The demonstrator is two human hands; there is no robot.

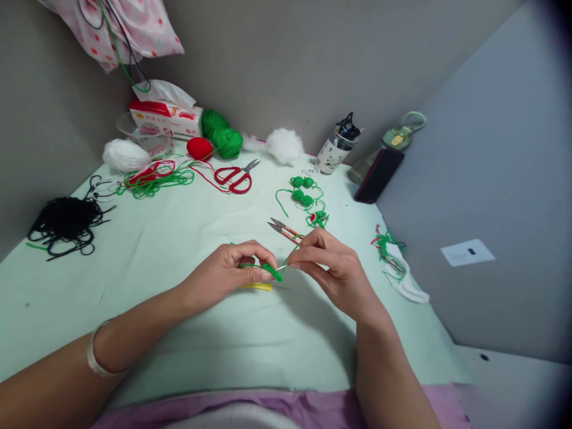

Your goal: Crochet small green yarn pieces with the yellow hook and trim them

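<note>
Pinched between the thumb and fingers of my left hand [235,264] is a small green crocheted piece [274,273]. My right hand [333,268] grips a thin metal needle [283,267] by its right end, and the other end meets the green piece. Green yarn runs by the right fingertips. Under the left hand, a yellow-handled tool [258,286] with a thin metal shaft lies on the table, probably a crochet hook, its tip too small to make out. Thread snips [286,230] with orange handles lie just behind the right hand, which partly hides them.
Red-handled scissors [235,179], green yarn balls [223,137], white stuffing [285,146] and a tissue box [167,119] stand toward the back. Small green crocheted balls [302,196] lie beyond the snips. Black yarn [67,223] is left; a phone [379,176] leans at right.
</note>
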